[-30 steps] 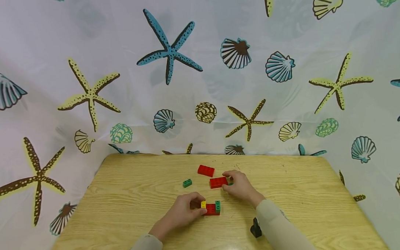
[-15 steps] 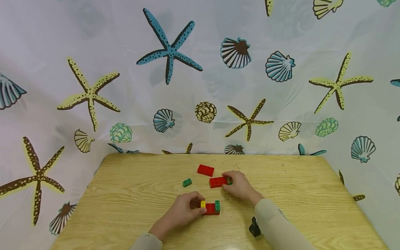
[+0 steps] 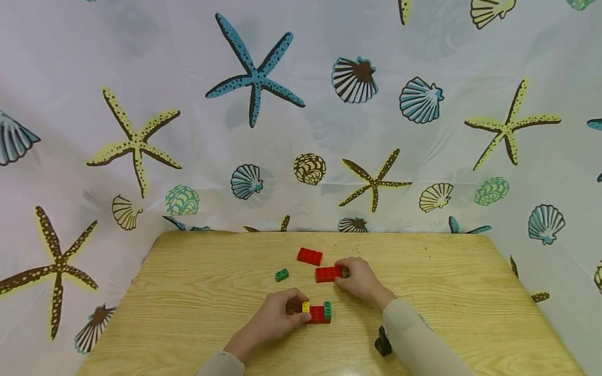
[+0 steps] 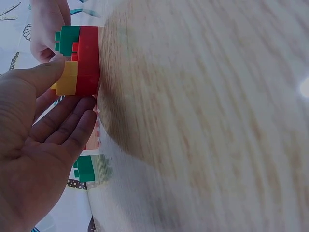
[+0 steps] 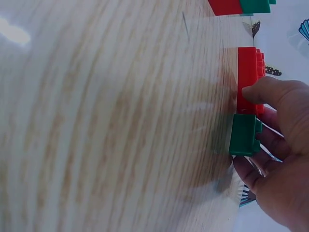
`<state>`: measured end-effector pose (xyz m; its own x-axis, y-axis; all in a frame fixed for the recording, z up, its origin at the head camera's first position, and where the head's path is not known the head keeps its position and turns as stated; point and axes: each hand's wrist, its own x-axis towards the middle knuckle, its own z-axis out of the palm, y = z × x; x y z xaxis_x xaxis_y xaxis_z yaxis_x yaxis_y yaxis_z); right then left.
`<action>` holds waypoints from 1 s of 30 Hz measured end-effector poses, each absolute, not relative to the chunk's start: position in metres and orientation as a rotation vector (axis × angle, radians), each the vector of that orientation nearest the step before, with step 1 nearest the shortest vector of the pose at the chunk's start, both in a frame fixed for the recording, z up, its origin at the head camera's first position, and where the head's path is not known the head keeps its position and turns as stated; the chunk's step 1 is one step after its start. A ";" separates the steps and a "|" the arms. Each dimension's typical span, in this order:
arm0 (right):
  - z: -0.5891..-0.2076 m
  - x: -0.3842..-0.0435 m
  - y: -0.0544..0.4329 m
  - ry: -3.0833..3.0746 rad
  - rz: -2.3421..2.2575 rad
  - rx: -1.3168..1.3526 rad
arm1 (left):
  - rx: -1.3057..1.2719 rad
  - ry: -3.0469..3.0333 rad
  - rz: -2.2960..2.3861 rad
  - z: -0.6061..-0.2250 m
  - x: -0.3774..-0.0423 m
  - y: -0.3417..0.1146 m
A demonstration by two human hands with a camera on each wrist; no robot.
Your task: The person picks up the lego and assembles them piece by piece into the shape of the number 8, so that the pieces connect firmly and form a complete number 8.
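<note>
My left hand (image 3: 278, 316) pinches a yellow toy brick (image 3: 306, 307) at the left end of a red brick (image 3: 317, 314). A green brick (image 3: 327, 309) is attached on top at that red brick's right end; the left wrist view shows red studs between the two. Farther back, my right hand (image 3: 360, 277) grips a second red brick (image 3: 326, 274), its thumb on the near face and the index finger behind. In the right wrist view a green brick (image 5: 243, 135) lies close against this red brick's end, beneath the other fingers.
Behind the right hand's brick lies another red brick (image 3: 310, 256). A loose green brick (image 3: 281, 275) is to its left. All rest on a wooden table (image 3: 195, 291), with a shell-and-starfish patterned curtain (image 3: 279, 139) around its back and sides. A black fitting (image 3: 383, 343) sits by the right sleeve.
</note>
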<state>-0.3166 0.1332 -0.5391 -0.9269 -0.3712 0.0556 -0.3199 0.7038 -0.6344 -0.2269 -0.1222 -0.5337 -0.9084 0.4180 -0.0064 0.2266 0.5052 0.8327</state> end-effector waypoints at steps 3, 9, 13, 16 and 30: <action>-0.539 -0.316 0.134 2.833 -1.022 -0.568 | 0.556 2.540 1.359 -0.534 -0.227 -0.122; -0.535 -0.315 0.135 2.829 -1.015 -0.575 | 0.556 2.537 1.363 -0.535 -0.227 -0.121; -0.532 -0.313 0.136 2.805 -1.038 -0.563 | 0.550 2.535 1.369 -0.535 -0.227 -0.122; -0.529 -0.311 0.136 2.816 -1.024 -0.550 | 0.550 2.532 1.372 -0.535 -0.227 -0.121; -0.517 -0.293 0.135 2.841 -1.055 -0.668 | 0.534 2.533 1.362 -0.533 -0.226 -0.121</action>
<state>-0.2932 0.1348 -0.5175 -0.9067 -0.4068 0.1115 -0.3810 0.6765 -0.6302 -0.2263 -0.1212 -0.5327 -0.9107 0.4127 -0.0177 0.2128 0.5055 0.8362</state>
